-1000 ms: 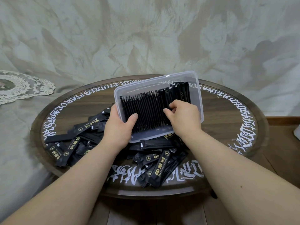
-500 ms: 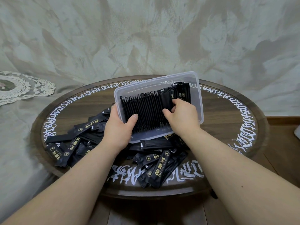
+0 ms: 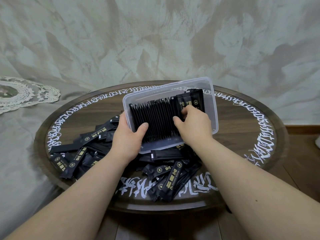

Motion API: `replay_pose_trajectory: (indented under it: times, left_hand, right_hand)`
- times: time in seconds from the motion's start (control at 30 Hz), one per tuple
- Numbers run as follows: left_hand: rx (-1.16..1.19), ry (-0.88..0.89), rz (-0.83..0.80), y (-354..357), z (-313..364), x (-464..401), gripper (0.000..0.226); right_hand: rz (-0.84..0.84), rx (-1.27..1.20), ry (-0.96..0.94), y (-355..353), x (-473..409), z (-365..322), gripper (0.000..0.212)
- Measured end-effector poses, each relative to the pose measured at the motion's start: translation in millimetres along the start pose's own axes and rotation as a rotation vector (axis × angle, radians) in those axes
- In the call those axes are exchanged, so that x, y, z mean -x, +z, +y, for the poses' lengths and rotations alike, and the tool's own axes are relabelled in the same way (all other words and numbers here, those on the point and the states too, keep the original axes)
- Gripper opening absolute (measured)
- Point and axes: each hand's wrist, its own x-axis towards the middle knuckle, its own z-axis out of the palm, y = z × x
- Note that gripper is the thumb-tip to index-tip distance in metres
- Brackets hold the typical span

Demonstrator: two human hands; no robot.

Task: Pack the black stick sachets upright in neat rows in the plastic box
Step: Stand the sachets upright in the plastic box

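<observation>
Gripping the tilted plastic box (image 3: 210, 94), left hand (image 3: 127, 138); right hand (image 3: 194, 123) pinching packed sachets (image 3: 155, 118)

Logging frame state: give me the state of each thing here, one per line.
Box: open, tilted, held.
Row: upright in box, right end leaning flat.
Loose sachets: piled flat on table.
Left hand: gripping box's left edge.
Right hand: fingers on the row's right end.

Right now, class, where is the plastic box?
In the head view, the plastic box sits mid-table, tilted, gripped by the left hand, behind the loose sachets.
</observation>
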Motion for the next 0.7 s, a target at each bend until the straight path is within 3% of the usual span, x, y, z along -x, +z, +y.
replay_pose_trajectory:
  times: [0.37, 0.7]
  left_hand:
    - [0.003, 0.003, -0.015, -0.8, 0.6, 1.1, 0.056]
    - [-0.027, 0.005, -0.016, -1.1, 1.7, 1.9, 0.055]
  right_hand:
    - [0.058, -0.138, 0.071, -0.6, 1.0, 1.1, 0.019]
    - [0.042, 0.062, -0.005, -2.2, 3.2, -1.6, 0.013]
